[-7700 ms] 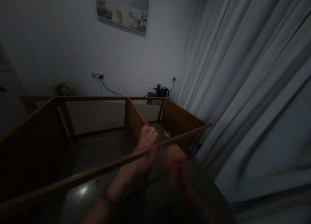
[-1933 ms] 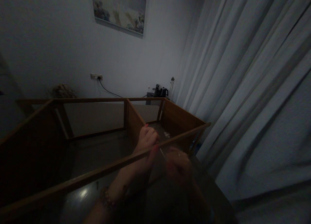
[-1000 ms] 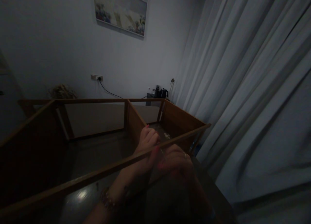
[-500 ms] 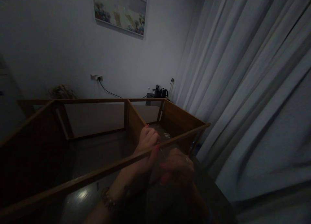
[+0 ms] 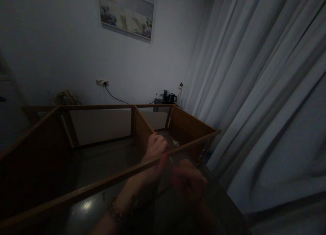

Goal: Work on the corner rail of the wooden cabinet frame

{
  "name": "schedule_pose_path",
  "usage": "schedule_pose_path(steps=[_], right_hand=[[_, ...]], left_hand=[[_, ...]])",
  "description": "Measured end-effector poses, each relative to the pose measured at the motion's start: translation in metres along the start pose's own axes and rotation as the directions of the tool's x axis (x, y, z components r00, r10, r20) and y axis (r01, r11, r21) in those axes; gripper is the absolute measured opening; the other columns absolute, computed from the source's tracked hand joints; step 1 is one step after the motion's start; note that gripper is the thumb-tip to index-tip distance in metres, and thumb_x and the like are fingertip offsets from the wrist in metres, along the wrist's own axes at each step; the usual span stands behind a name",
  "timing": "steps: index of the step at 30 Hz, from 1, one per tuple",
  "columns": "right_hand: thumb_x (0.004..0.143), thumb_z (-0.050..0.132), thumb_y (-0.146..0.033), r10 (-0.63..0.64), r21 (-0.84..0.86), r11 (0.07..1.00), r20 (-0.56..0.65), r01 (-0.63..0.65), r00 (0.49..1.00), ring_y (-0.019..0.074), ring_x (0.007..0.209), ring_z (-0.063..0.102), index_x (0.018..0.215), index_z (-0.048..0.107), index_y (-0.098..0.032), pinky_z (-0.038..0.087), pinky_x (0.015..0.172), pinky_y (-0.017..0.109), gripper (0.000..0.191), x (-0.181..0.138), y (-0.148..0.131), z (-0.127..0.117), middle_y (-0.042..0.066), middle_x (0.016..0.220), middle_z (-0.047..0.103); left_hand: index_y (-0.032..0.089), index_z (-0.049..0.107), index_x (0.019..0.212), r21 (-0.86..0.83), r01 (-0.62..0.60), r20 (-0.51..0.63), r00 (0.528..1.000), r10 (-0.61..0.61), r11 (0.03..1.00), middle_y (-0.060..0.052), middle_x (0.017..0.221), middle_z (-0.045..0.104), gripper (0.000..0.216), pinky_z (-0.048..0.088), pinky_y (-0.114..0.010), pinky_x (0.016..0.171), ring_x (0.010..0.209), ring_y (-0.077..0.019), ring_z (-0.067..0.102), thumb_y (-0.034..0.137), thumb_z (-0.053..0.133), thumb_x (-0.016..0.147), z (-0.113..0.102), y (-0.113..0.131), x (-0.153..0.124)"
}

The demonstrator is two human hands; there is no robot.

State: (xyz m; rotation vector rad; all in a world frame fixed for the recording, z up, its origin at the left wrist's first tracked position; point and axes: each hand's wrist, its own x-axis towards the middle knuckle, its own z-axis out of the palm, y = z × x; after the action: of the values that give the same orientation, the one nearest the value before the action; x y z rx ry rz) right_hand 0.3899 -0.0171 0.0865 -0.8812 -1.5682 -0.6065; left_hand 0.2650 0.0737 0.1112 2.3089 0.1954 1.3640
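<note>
Left hand (image 5: pixel 156 149) clamps the near rail (image 5: pixel 112 179) of the wooden frame close to the divider (image 5: pixel 143 122), fingers beyond it, thumb on the near side. Right hand (image 5: pixel 190 181), blurred and apart from the left, is curled around a thin rod (image 5: pixel 171 160) pointing at the rail; tip contact unclear. Step judged: working a fastening at this joint. Next move likely calls for a steady rail and rod alignment.
</note>
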Motion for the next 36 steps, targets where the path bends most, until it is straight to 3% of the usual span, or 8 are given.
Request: schedule_pose_path(steps=[11, 14, 18, 22, 26, 30, 34, 36], right_hand=[[0.106, 0.052, -0.013, -0.108, -0.131, 0.986, -0.001, 0.107, 0.994, 0.0147, 0.048, 0.058, 0.129, 0.064, -0.025, 0.050, 0.047, 0.028, 0.028, 0.011, -0.004, -0.002, -0.002, 0.066, 0.069], [0.108, 0.052, -0.018, 0.078, -0.074, 0.994, -0.092, -0.085, 0.993, 0.0142, 0.051, 0.065, 0.130, 0.064, -0.027, 0.055, 0.047, 0.026, 0.027, 0.000, -0.006, 0.005, 0.000, 0.076, 0.073], [0.112, 0.048, -0.028, 0.489, 0.258, 0.859, -0.161, -0.441, 0.857, 0.0061, 0.028, 0.044, 0.126, 0.062, -0.029, 0.035, 0.026, 0.015, 0.020, -0.007, -0.010, 0.012, -0.011, 0.060, 0.057], [0.109, 0.054, -0.040, 0.566, 0.403, 0.773, -0.090, -0.490, 0.819, 0.0065, 0.025, 0.048, 0.109, 0.063, -0.027, 0.035, 0.026, 0.014, 0.016, 0.003, -0.014, 0.012, -0.012, 0.055, 0.056], [0.111, 0.051, -0.038, 0.619, 0.512, 0.685, -0.033, -0.518, 0.785, 0.0061, 0.021, 0.041, 0.112, 0.061, -0.028, 0.033, 0.026, 0.013, 0.015, 0.005, -0.016, 0.012, -0.014, 0.049, 0.054], [0.113, 0.043, -0.035, 0.565, 0.507, 0.707, 0.015, -0.493, 0.825, 0.0070, 0.022, 0.041, 0.108, 0.063, -0.026, 0.032, 0.029, 0.015, 0.022, -0.009, -0.008, 0.011, -0.013, 0.046, 0.053], [0.112, 0.044, -0.032, 0.320, 0.277, 0.908, 0.020, -0.313, 0.947, 0.0125, 0.044, 0.061, 0.109, 0.069, -0.027, 0.050, 0.046, 0.023, 0.025, -0.020, 0.009, 0.001, -0.006, 0.061, 0.066], [0.110, 0.046, -0.029, 0.236, 0.150, 0.961, -0.007, -0.232, 0.972, 0.0164, 0.059, 0.067, 0.112, 0.069, -0.028, 0.053, 0.055, 0.028, 0.022, -0.019, 0.018, -0.005, -0.003, 0.069, 0.069]], left_hand=[[0.025, 0.057, 0.110, -0.028, 0.009, -0.037, 0.999, -0.010, 1.000, -0.009, 0.102, 0.061, 0.029, 0.039, -0.065, 0.122, 0.112, -0.0320, 0.053, 0.030, 0.029, 0.109, 0.000, 0.009, 0.001], [0.026, 0.056, 0.110, -0.027, 0.015, -0.021, 1.000, -0.015, 1.000, -0.009, 0.102, 0.061, 0.027, 0.040, -0.065, 0.122, 0.111, -0.0319, 0.053, 0.029, 0.029, 0.109, -0.002, 0.011, 0.002], [0.025, 0.055, 0.105, 0.008, 0.046, -0.003, 0.999, -0.046, 0.999, -0.008, 0.104, 0.061, 0.027, 0.044, -0.064, 0.119, 0.112, -0.0307, 0.054, 0.024, 0.028, 0.108, -0.003, 0.011, 0.001], [0.026, 0.057, 0.110, 0.027, 0.028, 0.008, 1.000, -0.028, 0.999, -0.009, 0.109, 0.063, 0.025, 0.045, -0.065, 0.119, 0.115, -0.0323, 0.054, 0.023, 0.032, 0.107, -0.003, 0.014, -0.002], [0.026, 0.058, 0.113, 0.001, 0.035, -0.014, 0.999, -0.034, 0.999, -0.011, 0.109, 0.063, 0.027, 0.043, -0.066, 0.120, 0.116, -0.0333, 0.054, 0.027, 0.031, 0.108, -0.002, 0.012, -0.002], [0.025, 0.058, 0.100, 0.001, 0.001, 0.037, 0.999, -0.002, 1.000, -0.009, 0.099, 0.061, 0.035, 0.043, -0.062, 0.119, 0.111, -0.0318, 0.054, 0.032, 0.025, 0.110, 0.004, -0.011, 0.001], [0.024, 0.053, 0.094, 0.017, -0.054, 0.084, 0.995, 0.053, 0.998, -0.007, 0.095, 0.060, 0.035, 0.041, -0.058, 0.118, 0.106, -0.0289, 0.052, 0.037, 0.025, 0.111, 0.012, -0.038, 0.001], [0.024, 0.050, 0.094, 0.028, -0.071, 0.082, 0.994, 0.068, 0.997, -0.008, 0.096, 0.060, 0.036, 0.040, -0.058, 0.117, 0.106, -0.0287, 0.050, 0.039, 0.023, 0.111, 0.015, -0.045, 0.000]])
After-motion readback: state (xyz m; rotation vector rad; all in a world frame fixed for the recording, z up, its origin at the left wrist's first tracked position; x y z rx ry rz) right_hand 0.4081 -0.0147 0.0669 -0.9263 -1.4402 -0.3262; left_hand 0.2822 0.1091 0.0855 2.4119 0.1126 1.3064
